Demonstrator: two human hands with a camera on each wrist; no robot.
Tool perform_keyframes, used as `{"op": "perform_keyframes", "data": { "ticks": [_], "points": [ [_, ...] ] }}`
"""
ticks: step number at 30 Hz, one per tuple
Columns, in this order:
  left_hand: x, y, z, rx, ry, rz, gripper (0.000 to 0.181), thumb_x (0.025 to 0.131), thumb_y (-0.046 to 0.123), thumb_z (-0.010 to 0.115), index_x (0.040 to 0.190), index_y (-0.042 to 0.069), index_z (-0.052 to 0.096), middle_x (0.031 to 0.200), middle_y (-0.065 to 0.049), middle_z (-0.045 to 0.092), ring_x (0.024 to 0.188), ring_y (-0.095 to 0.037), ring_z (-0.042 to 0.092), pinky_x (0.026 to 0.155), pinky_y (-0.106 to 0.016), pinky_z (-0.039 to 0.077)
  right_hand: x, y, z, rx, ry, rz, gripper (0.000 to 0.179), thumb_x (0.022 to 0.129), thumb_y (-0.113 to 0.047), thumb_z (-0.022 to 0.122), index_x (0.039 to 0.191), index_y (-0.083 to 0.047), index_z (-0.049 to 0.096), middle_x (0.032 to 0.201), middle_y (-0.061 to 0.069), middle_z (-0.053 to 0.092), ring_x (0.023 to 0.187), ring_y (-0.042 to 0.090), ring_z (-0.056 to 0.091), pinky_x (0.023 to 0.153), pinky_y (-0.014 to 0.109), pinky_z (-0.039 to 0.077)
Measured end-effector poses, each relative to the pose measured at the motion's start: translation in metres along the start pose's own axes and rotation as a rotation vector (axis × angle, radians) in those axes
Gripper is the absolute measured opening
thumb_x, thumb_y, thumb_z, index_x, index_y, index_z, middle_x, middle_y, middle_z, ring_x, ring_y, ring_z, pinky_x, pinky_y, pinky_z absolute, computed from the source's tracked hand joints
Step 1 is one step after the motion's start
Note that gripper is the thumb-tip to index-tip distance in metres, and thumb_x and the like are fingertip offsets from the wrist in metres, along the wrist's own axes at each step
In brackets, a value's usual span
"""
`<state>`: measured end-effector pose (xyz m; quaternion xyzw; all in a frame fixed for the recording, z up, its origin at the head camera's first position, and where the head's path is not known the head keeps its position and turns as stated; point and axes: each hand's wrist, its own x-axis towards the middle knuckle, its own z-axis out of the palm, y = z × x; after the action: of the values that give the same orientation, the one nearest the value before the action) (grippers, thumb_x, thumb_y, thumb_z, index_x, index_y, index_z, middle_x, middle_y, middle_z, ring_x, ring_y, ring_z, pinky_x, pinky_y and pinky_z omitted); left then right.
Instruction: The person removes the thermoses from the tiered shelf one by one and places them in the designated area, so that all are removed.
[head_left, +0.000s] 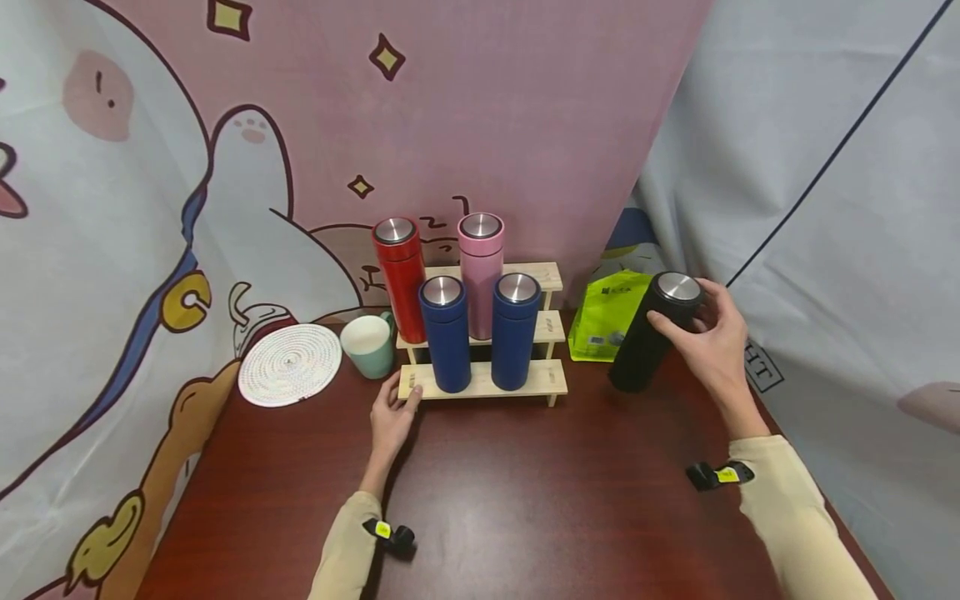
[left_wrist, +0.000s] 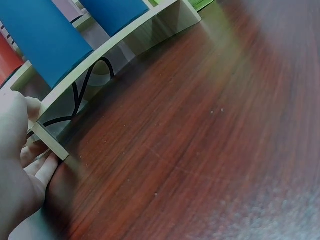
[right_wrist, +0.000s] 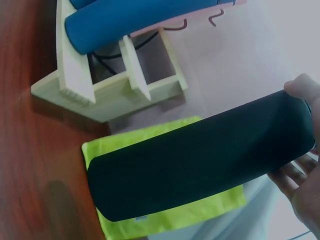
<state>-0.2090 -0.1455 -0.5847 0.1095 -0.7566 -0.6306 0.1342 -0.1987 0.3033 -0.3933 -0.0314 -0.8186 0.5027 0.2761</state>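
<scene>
From my end of the link, I had the person's right hand (head_left: 716,337) grasping a black bottle (head_left: 647,342) close to its silver lid, the thumb on one side and the fingers round the other. The bottle was at the right of the scene, well apart from the wooden stand (head_left: 480,382), and it leaned with its lid to the right and its base to the left; I could not tell whether that base touched the table (head_left: 525,492). Behind it I saw a yellow-green bag (head_left: 600,321), partly covered by the bottle in the right wrist view. The left hand (head_left: 390,425) had hold of the near left end of the stand, its thumb over the lowest step and its fingers round the end below. The stand had three steps, rising from near to far. I counted two blue bottles on the near step, the left blue bottle (head_left: 446,333) and the right blue bottle (head_left: 514,333), both upright and apart from each other. On the middle step I made out a red bottle (head_left: 400,279) at the left and a pink bottle (head_left: 482,265) to its right, each partly hidden by the blue ones. Left of the stand I noted a pale green mug (head_left: 372,354), and just beside it, farther left, a round white mat (head_left: 288,365). A printed cloth (head_left: 562,100) with cartoon animals hung along the far side.
</scene>
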Motion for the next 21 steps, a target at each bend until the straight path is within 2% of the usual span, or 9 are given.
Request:
{"op": "perform_keyframes", "data": {
  "ticks": [8,14,21],
  "points": [
    [-0.002,0.004,-0.001,0.005,-0.011,0.009,0.059,0.093,0.028,0.076,0.146,0.011,0.055,0.127,-0.023,0.069,0.119,-0.034,0.066,0.103,-0.048,0.052,0.0,0.034,-0.012,-0.057,0.038,0.062,0.073,0.078,-0.017,0.088,0.143,-0.022,0.054,0.12,-0.017,0.059,0.109,-0.001,0.056,0.09,0.008,0.046],
    [0.001,-0.001,-0.001,-0.004,-0.016,0.018,0.059,0.093,0.027,0.076,0.146,0.011,0.054,0.127,-0.023,0.069,0.118,-0.035,0.066,0.103,-0.049,0.052,0.0,0.05,-0.022,-0.033,0.103,0.069,0.072,0.077,-0.013,0.088,0.141,-0.018,0.055,0.115,-0.02,0.057,0.104,-0.002,0.057,0.087,0.004,0.045],
    [0.004,-0.004,0.0,-0.027,-0.017,0.008,0.061,0.094,0.021,0.075,0.148,0.005,0.05,0.13,-0.027,0.065,0.121,-0.039,0.063,0.105,-0.053,0.049,0.0,0.069,-0.033,-0.045,0.189,0.095,0.07,0.075,-0.018,0.089,0.138,-0.02,0.058,0.112,-0.02,0.058,0.097,-0.003,0.058,0.081,0.006,0.045]
  ]
}}
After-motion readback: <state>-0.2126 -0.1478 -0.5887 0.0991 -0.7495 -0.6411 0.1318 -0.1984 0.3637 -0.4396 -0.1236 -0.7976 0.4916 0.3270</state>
